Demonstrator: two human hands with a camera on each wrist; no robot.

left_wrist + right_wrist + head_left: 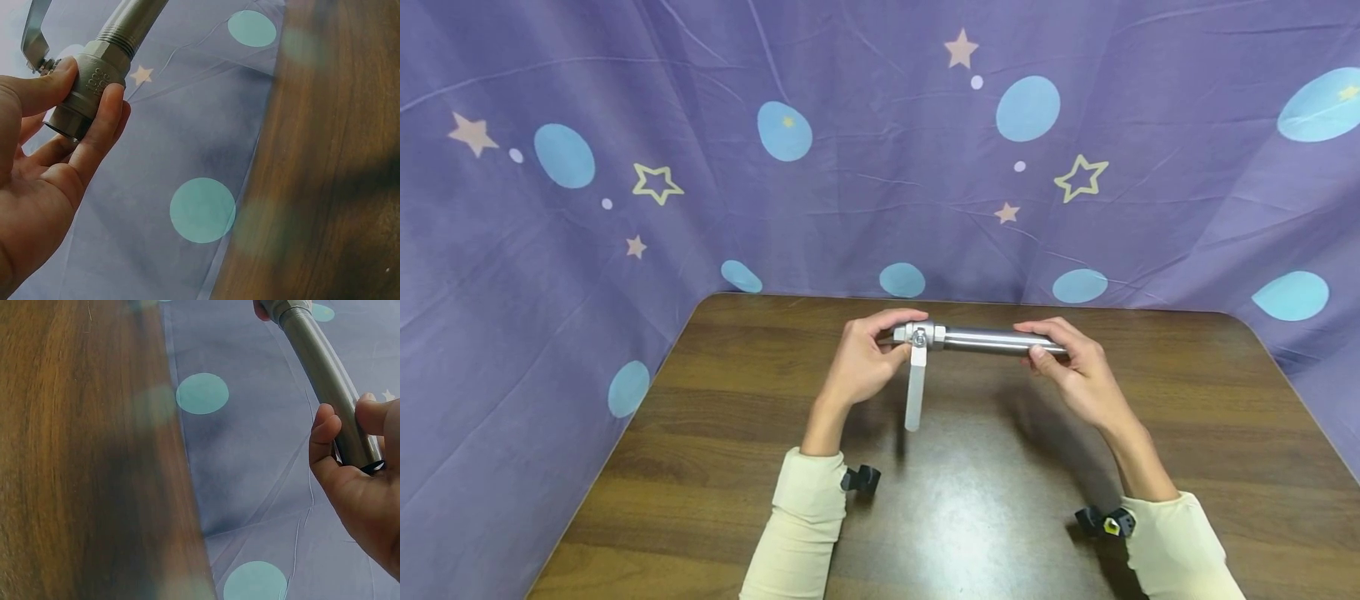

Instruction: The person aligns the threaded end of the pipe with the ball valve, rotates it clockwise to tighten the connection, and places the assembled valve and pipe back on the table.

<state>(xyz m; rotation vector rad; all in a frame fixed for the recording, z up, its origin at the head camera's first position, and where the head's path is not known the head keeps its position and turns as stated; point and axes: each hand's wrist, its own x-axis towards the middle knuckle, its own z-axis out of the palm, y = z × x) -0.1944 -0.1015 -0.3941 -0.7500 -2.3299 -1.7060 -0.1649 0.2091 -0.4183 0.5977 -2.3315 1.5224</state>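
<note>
My left hand (867,360) grips a metal ball valve (919,333), thumb on one side and fingers on the other. The valve's flat lever handle (915,392) points toward me in the head view. A shiny steel pipe (992,340) runs rightward from the valve's hex end; some thread shows at the joint in the left wrist view. Around the pipe's far right end, my right hand (1078,371) holds it between thumb and fingers. In the right wrist view the pipe's open end (374,466) lies close to the palm. Valve and pipe are held level above the table.
A brown wooden table (700,500) with rounded far corners lies below the hands. Purple fabric (865,208) with stars and blue dots hangs behind it and along the sides. Black wrist cameras (861,479) sit at both cream sleeves (805,517).
</note>
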